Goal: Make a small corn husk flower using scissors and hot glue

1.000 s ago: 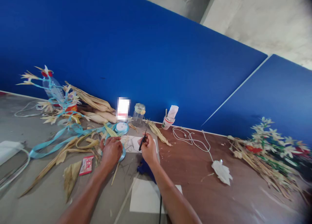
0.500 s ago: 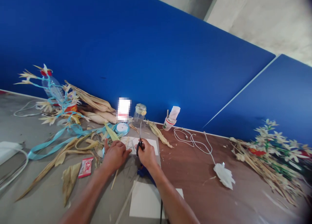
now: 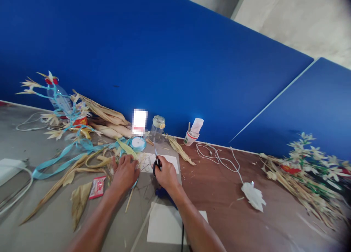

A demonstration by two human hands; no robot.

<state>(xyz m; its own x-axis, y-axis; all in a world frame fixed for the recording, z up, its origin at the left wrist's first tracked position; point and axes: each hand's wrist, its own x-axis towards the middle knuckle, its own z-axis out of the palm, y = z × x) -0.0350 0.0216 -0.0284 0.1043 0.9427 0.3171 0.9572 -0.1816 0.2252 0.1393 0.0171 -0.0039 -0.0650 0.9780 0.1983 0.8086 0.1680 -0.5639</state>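
Note:
My right hand (image 3: 166, 173) is closed round the black handles of a pair of scissors (image 3: 157, 163), whose blades point away from me. Beneath them lies a sheet of white paper (image 3: 172, 163) with thin dark strands across it. To the left, my left hand (image 3: 124, 171) rests palm down with its fingers spread over scraps of corn husk and blue ribbon; what its fingertips touch is partly hidden. A greenish husk strip (image 3: 126, 149) shows just past those fingers. Behind that stands a spool of light blue ribbon (image 3: 138, 144).
A clear jar (image 3: 158, 129) and a paper cup (image 3: 190, 138) stand along the blue partition. Husk flowers on blue stems (image 3: 70, 116) are at left, white flowers (image 3: 309, 160) at right. A white cable (image 3: 216, 157) and a red packet (image 3: 97, 187) lie on the table.
My left hand has drawn a little left, away from the scissors, and its fingers have spread. The right hand has kept its hold, with the scissor blades tilted slightly more to the left.

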